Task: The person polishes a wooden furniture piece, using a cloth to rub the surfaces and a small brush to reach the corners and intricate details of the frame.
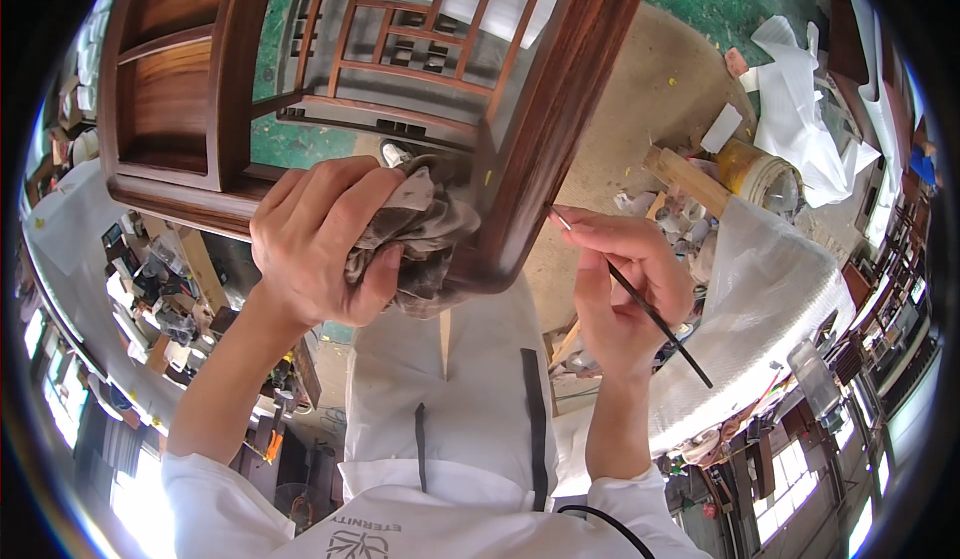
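Note:
My left hand [318, 244] is closed round a crumpled, brown-stained cloth [425, 234] at the near corner of a dark wooden furniture piece [560, 109]. The cloth lies against the wood and hides part of that corner. Between the fingers and thumb of my right hand [635, 284] is a thin brush [660, 321] with a dark handle and a silvery part near its tip. Its tip is at the outer right edge of the wood; whether it touches cannot be made out. The furniture has a lattice panel [410, 44] and a panelled section on its left.
At the right, a wooden board [690, 181] lies near a yellowish bucket [760, 174]. Crumpled white sheeting [805, 109] lies beyond them, and a surface wrapped in translucent plastic [765, 294] stands nearer. Cluttered tools and scraps [165, 304] fill the left side.

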Demonstrator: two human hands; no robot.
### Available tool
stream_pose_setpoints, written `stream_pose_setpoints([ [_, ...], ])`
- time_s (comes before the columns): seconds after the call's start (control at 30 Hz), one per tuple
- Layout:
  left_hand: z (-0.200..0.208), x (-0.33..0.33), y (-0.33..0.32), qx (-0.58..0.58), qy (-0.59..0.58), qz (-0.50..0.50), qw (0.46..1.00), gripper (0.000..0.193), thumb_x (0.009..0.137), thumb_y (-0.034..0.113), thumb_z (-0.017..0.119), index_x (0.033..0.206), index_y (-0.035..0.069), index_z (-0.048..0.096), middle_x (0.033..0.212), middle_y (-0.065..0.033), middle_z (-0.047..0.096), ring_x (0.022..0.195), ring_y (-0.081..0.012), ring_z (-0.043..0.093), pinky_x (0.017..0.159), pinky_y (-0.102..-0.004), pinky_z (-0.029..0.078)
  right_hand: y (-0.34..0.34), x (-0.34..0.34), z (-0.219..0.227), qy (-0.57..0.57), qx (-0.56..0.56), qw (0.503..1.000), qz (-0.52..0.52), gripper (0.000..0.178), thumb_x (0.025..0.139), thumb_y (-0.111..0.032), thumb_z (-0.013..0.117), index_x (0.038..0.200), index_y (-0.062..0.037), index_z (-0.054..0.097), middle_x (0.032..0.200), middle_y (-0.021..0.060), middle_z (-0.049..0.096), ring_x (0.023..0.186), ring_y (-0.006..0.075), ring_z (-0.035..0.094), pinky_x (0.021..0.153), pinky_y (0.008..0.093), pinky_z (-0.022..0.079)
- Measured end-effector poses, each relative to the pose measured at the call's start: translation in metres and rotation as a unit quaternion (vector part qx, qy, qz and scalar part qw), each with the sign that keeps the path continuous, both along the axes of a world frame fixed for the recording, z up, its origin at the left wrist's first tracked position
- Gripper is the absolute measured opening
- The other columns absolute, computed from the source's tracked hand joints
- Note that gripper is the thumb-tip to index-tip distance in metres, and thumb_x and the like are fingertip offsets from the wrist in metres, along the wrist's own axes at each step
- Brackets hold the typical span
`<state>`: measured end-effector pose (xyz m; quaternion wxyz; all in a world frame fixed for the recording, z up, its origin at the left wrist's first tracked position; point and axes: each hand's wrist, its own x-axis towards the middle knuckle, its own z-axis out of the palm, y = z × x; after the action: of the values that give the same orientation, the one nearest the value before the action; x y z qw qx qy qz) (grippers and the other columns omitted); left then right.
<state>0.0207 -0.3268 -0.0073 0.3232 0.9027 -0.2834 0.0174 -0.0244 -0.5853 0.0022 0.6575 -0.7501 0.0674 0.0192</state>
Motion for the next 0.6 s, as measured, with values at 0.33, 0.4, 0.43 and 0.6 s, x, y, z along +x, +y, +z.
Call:
stream_pose_setpoints([
  [0.33,0.0008,0.0001,-0.0002,0.000,0.002,0.001,1.000,0.045,0.068,0.023,0.063,0.108,0.002,0.062,0.094,-0.0142,0.065,0.073,-0.0302,0.062,0.064,-0.0363,0.049,0.0021,0.0011,-0.0022,-0.005,0.019,1.000,-0.014,0.024,0.075,0.021,0.057,0.092,0.0058,0.064,0.096,0.0173,0.069,0.094,0.0237,0.071,0.087,0.0296,0.056],
  [0.4,0.0010,0.0004,-0.0004,0.000,0.002,0.001,1.000,0.045,0.069,0.023,0.063,0.108,0.002,0.062,0.094,-0.0142,0.065,0.073,-0.0302,0.062,0.064,-0.0363,0.049,-0.0002,-0.0004,0.0013,0.003,0.010,1.000,0.000,0.024,0.076,0.021,0.057,0.093,0.0061,0.064,0.097,0.0171,0.069,0.095,0.0242,0.071,0.088,0.0294,0.056],
  [0.43,0.0007,0.0002,-0.0001,0.000,0.004,0.001,1.000,0.045,0.069,0.023,0.063,0.108,0.002,0.062,0.094,-0.0142,0.065,0.073,-0.0303,0.062,0.064,-0.0363,0.049,-0.0007,-0.0008,0.0025,0.009,0.006,1.000,0.007,0.023,0.076,0.021,0.056,0.093,0.0063,0.064,0.097,0.0169,0.069,0.095,0.0245,0.071,0.088,0.0293,0.056],
  [0.6,0.0003,0.0000,0.0005,0.001,0.005,-0.003,1.000,0.046,0.069,0.023,0.063,0.109,0.002,0.061,0.095,-0.0143,0.065,0.074,-0.0306,0.063,0.065,-0.0368,0.049,0.0026,0.0027,-0.0004,0.017,0.014,1.000,-0.019,0.023,0.076,0.020,0.057,0.093,0.0059,0.064,0.097,0.0169,0.069,0.096,0.0243,0.071,0.089,0.0297,0.056],
])
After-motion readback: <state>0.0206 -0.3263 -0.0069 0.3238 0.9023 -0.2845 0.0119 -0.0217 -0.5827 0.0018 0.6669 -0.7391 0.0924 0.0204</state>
